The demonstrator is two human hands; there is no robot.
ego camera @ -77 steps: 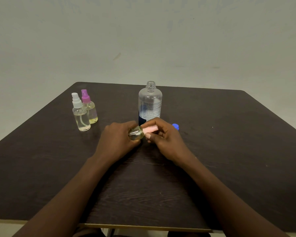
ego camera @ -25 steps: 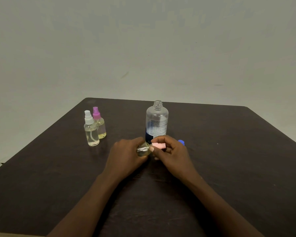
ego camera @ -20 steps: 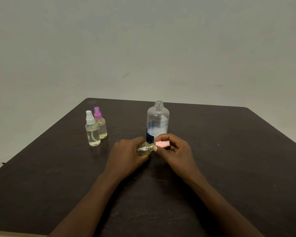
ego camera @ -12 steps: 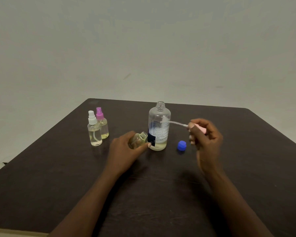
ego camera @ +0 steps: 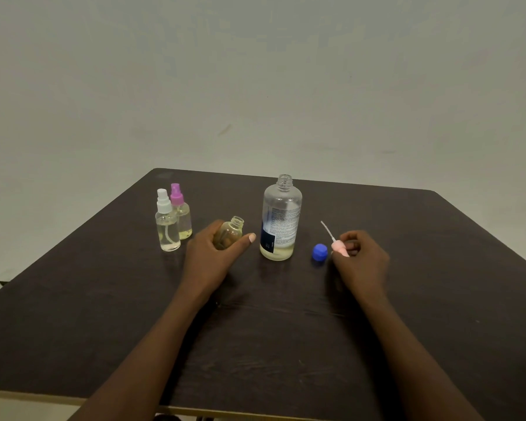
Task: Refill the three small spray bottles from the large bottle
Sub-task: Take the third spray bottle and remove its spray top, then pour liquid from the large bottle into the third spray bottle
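The large clear bottle point(ego camera: 280, 220) stands uncapped mid-table, with a little yellowish liquid at its bottom. Left of it, my left hand point(ego camera: 210, 259) grips an open small bottle point(ego camera: 230, 233), upright and slightly tilted, its neck bare. My right hand point(ego camera: 360, 260) holds the pink spray head point(ego camera: 338, 247) low over the table to the right, its thin dip tube pointing up and left. The blue cap point(ego camera: 319, 253) lies between the large bottle and my right hand. Two capped small spray bottles, white-topped point(ego camera: 166, 223) and purple-topped point(ego camera: 181, 211), stand at the left.
The dark wood table point(ego camera: 286, 344) ends at a front edge near me and a back edge close behind the bottles. A plain pale wall rises beyond it.
My right hand pulled the pink spray head out of the small bottle and carried it right and down toward the table. My left hand stood the open bottle upright beside the large one.
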